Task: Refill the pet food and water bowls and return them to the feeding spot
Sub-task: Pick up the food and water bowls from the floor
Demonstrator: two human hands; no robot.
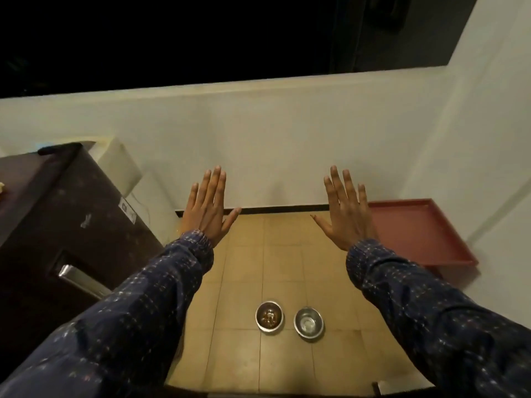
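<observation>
— The two bowls sit side by side on the tiled floor (235, 268), down at six o'clock from where the person stands: the food bowl (269, 316) to the left, the water bowl (309, 323) just beside it at its three o'clock, apart, not touching.

— Filled, are they?

— The food bowl holds brown kibble, that much is plain. The water bowl shines inside; I'd guess there is water in it, but I can't say for sure.

— And the hands?

— Both up in front, well above the bowls. The left hand (207, 209) at eleven o'clock, the right hand (345, 213) at one o'clock, each grip spread flat, fingers straight and apart, holding nothing.

— So the job's finished?

— It looks that way to me: bowls down, nothing being carried. If this patch of floor near the red tray (431, 222) at two o'clock is the feeding spot, little is left.
</observation>
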